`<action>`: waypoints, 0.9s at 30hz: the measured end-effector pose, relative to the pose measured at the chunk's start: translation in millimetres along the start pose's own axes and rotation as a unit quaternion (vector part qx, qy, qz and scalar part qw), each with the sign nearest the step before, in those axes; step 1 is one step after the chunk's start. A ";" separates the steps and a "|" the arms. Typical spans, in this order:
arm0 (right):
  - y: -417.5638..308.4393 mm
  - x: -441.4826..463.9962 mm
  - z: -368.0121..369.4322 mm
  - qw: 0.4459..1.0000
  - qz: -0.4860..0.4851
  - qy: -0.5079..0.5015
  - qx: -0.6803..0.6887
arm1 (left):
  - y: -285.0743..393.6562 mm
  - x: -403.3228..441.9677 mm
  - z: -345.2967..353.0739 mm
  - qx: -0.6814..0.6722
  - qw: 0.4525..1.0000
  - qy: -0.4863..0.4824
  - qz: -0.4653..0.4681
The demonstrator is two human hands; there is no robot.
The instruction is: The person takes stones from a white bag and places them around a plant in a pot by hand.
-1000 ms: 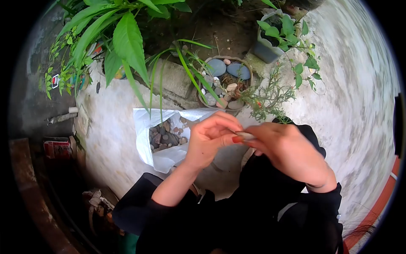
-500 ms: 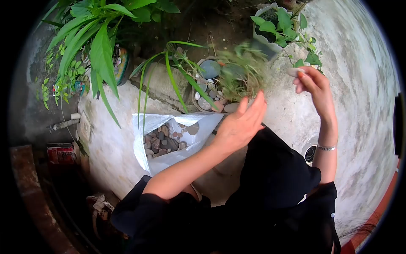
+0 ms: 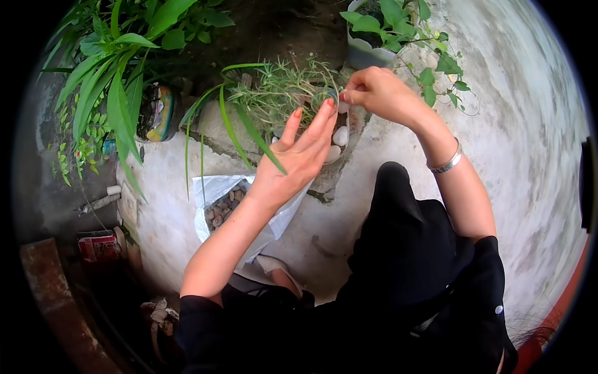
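Note:
A low, bushy plant [image 3: 286, 87] with thin grey-green leaves grows in a round pot with pebbles lining its edge. My left hand [image 3: 296, 149] is open, its fingers stretched out against the stems and leaning them to the left. At the pot's right side, my right hand [image 3: 380, 93] has its thumb and fingers pinched together. A pale pebble [image 3: 342, 107] shows just at those fingertips, partly hidden. Lower on the same side lie a white pebble [image 3: 340, 136] and a flat beige pebble [image 3: 332, 154].
A white plastic bag [image 3: 277, 227] with pebbles [image 3: 219, 210] inside stands below my left forearm. Behind my right hand is a pale pot [image 3: 367, 55] with a trailing vine. Long-leaved plants [image 3: 118, 100] crowd the upper left. Concrete [image 3: 168, 230] lies around.
My right hand has moved left with the pale pebble, down to the pot's right edge. My left hand has pushed the plant leftward, uncovering that side. The view has shifted slightly.

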State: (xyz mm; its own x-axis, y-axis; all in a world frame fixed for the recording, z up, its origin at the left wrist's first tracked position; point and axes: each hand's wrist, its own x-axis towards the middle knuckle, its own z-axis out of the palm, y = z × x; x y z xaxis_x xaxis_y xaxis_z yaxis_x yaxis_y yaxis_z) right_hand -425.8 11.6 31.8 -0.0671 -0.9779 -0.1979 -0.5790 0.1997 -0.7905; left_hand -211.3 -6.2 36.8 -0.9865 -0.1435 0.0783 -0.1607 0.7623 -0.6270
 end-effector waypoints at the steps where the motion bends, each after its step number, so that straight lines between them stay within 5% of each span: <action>1: -2.5 1.6 1.9 0.999 0.028 -0.017 -0.012 | -1.1 -0.7 0.8 -0.012 1.000 0.005 0.002; 16: -41.2 23.8 23.1 0.933 0.032 -0.134 -0.333 | -5.5 0.6 5.8 -0.064 0.996 0.050 -0.024; 27: -26.5 20.1 31.2 0.926 -0.056 -0.033 -0.371 | -5.4 -0.3 10.9 -0.109 0.990 0.077 -0.040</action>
State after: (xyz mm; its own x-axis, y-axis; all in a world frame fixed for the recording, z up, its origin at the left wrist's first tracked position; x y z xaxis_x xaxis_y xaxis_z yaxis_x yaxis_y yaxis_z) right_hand -386.4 -11.4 30.7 0.0629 -0.9794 -0.1920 -0.9801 -0.0243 -0.1970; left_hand -209.7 -17.2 31.7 -0.9607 -0.1228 0.2492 -0.2240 0.8727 -0.4339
